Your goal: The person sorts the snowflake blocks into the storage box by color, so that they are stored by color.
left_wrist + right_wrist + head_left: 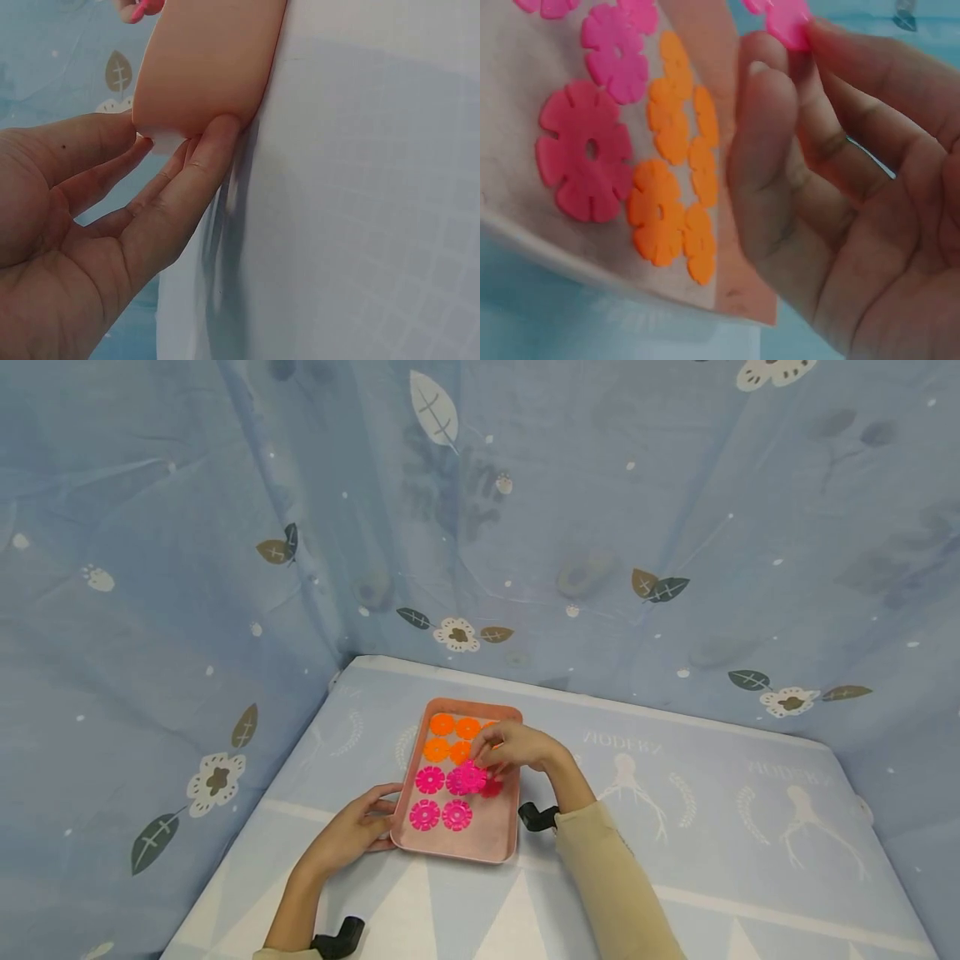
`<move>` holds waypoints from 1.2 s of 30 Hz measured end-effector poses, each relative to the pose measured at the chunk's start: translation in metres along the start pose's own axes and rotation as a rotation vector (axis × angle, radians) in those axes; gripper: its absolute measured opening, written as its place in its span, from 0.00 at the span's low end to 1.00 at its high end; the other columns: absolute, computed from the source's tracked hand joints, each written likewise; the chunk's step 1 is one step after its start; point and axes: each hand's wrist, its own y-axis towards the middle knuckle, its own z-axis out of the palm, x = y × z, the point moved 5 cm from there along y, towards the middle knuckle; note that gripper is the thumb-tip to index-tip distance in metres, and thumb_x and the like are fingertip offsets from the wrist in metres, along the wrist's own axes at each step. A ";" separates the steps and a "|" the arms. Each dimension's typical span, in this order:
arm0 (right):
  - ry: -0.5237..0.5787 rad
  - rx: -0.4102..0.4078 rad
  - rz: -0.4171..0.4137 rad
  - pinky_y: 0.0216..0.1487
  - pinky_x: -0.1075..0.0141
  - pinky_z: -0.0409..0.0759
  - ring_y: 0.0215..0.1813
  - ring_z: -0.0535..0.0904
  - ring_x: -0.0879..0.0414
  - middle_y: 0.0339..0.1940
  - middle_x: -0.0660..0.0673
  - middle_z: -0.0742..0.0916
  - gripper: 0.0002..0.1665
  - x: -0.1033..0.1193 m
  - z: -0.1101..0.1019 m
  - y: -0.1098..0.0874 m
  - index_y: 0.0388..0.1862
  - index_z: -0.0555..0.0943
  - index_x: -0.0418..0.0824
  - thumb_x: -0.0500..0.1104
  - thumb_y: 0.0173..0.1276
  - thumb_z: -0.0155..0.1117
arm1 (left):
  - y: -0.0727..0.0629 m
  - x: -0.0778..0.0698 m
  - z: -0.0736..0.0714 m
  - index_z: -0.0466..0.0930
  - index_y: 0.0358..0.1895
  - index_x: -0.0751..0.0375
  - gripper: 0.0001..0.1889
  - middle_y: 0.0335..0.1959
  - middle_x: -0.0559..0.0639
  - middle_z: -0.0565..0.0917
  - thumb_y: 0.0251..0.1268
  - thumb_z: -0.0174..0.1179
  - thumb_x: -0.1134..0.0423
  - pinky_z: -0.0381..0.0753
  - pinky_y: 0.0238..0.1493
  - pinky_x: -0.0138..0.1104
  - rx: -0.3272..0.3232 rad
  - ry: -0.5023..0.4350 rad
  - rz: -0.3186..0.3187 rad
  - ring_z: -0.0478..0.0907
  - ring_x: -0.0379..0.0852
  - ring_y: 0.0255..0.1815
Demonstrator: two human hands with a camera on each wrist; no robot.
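My right hand (517, 747) is over the right side of a shallow pink tray (491, 843), pinching a bright pink flower-shaped disc (472, 777) with notched edges between thumb and fingertips. In the right wrist view the held pink disc (789, 26) is partly cut off at the top. Beneath it lie several pink discs (430, 780). A red disc (585, 150) is beside them, partly covered by the hand in the head view. Several orange discs (442, 724) fill the far end. My left hand (352, 831) grips the tray's left edge, fingertips against its outer wall (202, 67).
The tray rests on a pale blue and white patterned cloth (637, 843) covering the table. Blue curtains (570, 527) printed with leaves and flowers stand behind and at the left. A black wrist mount (537, 817) is beside the tray's right edge.
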 end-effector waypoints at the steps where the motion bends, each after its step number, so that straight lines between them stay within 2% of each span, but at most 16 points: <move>1: -0.019 0.027 -0.004 0.39 0.49 0.87 0.29 0.81 0.50 0.32 0.40 0.85 0.06 -0.001 0.003 0.003 0.43 0.84 0.33 0.32 0.67 0.65 | 0.000 0.000 0.000 0.63 0.73 0.64 0.27 0.59 0.70 0.72 0.75 0.56 0.69 0.87 0.45 0.44 0.001 -0.002 0.001 0.81 0.60 0.51; 4: -0.084 0.113 0.020 0.37 0.52 0.87 0.28 0.79 0.52 0.30 0.43 0.85 0.05 -0.006 0.011 0.008 0.41 0.84 0.33 0.31 0.66 0.65 | 0.000 0.000 0.001 0.63 0.74 0.64 0.27 0.59 0.70 0.72 0.75 0.56 0.68 0.86 0.45 0.45 0.009 -0.007 0.003 0.81 0.61 0.52; 9: -0.262 0.265 0.067 0.27 0.67 0.81 0.25 0.77 0.56 0.26 0.47 0.84 0.05 -0.012 0.025 0.009 0.37 0.85 0.35 0.28 0.65 0.65 | 0.000 0.002 0.002 0.62 0.74 0.65 0.27 0.60 0.70 0.72 0.75 0.56 0.68 0.87 0.44 0.46 0.022 -0.013 0.008 0.81 0.61 0.51; 13: -0.339 0.308 0.115 0.21 0.69 0.77 0.21 0.74 0.56 0.23 0.46 0.83 0.06 -0.015 0.030 0.007 0.37 0.85 0.35 0.28 0.64 0.64 | 0.001 0.002 0.002 0.62 0.74 0.65 0.27 0.60 0.70 0.72 0.75 0.56 0.68 0.87 0.44 0.46 0.018 -0.013 0.006 0.82 0.60 0.50; 18: -0.378 0.253 0.176 0.22 0.68 0.79 0.20 0.76 0.55 0.23 0.45 0.82 0.06 -0.017 0.029 0.003 0.35 0.86 0.36 0.28 0.64 0.65 | 0.002 0.002 0.003 0.62 0.74 0.65 0.27 0.60 0.70 0.72 0.75 0.56 0.68 0.87 0.44 0.46 0.023 -0.016 0.006 0.81 0.61 0.51; 25: -0.468 0.187 0.197 0.26 0.66 0.81 0.25 0.77 0.56 0.30 0.46 0.84 0.06 -0.006 0.023 -0.008 0.35 0.87 0.38 0.30 0.64 0.66 | 0.003 0.001 0.004 0.62 0.74 0.66 0.27 0.60 0.70 0.72 0.75 0.55 0.68 0.86 0.44 0.47 0.022 -0.013 0.005 0.82 0.61 0.51; 30: -0.460 0.135 0.127 0.23 0.67 0.79 0.24 0.77 0.55 0.32 0.46 0.87 0.07 -0.003 0.017 -0.018 0.39 0.86 0.34 0.29 0.65 0.63 | 0.003 -0.001 0.004 0.64 0.73 0.65 0.26 0.59 0.69 0.73 0.74 0.55 0.70 0.87 0.44 0.45 0.015 0.019 -0.005 0.82 0.59 0.51; 33: -0.459 0.054 0.062 0.25 0.66 0.80 0.25 0.79 0.55 0.32 0.49 0.86 0.08 -0.003 0.010 -0.027 0.41 0.86 0.35 0.30 0.66 0.62 | 0.004 -0.002 0.003 0.66 0.72 0.65 0.25 0.58 0.68 0.74 0.73 0.55 0.71 0.87 0.44 0.44 0.003 0.041 0.002 0.82 0.59 0.50; 36: -0.420 -0.032 0.018 0.28 0.62 0.84 0.28 0.81 0.52 0.33 0.47 0.85 0.07 -0.003 0.004 -0.038 0.43 0.84 0.35 0.32 0.69 0.62 | 0.003 -0.003 0.000 0.68 0.70 0.66 0.24 0.57 0.67 0.76 0.72 0.56 0.71 0.87 0.43 0.43 -0.030 0.062 0.013 0.82 0.58 0.50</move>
